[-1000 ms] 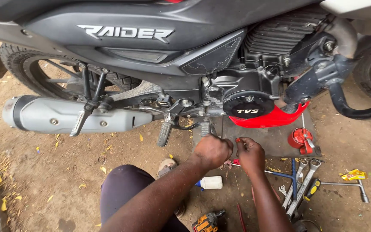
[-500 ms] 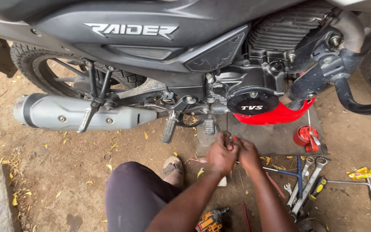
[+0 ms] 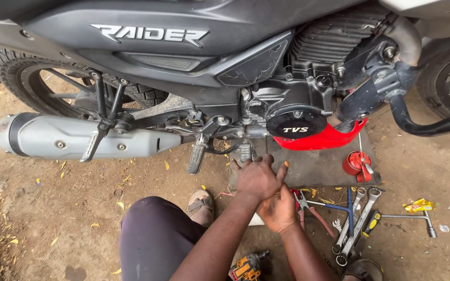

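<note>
- Head view: L hand (image 3: 256,177) lies palm down, fingers spread, on the grey metal plate (image 3: 319,166) under the motorcycle engine (image 3: 292,104); nothing visibly clamped in it.
- R hand (image 3: 278,208) sits just below and partly under the L, touching it; fingers curled, can't tell if it holds anything.
- Both hands meet just below the brake pedal (image 3: 246,152) and the folded footpeg (image 3: 196,157), fingertips near but apart from them.
- Up-right of the hands: round black engine cover (image 3: 295,124), w/ red belly guard (image 3: 324,139) beneath it.
- Right of the hands, on the plate's edge: small red oil can (image 3: 359,165).
- Just right of the R hand, on the dirt: red-handled pliers (image 3: 304,204), blue T-handle wrench (image 3: 346,207), then a bunch of spanners (image 3: 358,221) and a yellow-black screwdriver (image 3: 371,224).
- Farther right: steel T-bar socket wrench (image 3: 410,217) and a crumpled yellow wrapper (image 3: 417,205).
- Below the hands, betw. the forearms: orange cordless driver (image 3: 247,268).
- Left of the forearms: person's knee in dark trousers (image 3: 154,237), sandalled foot (image 3: 200,204) just beside it.
- Far left of the hands: grey silencer (image 3: 79,138), rear wheel (image 3: 32,78) behind it.
- Ground all round: brown dirt w/ scattered yellow leaves.
</note>
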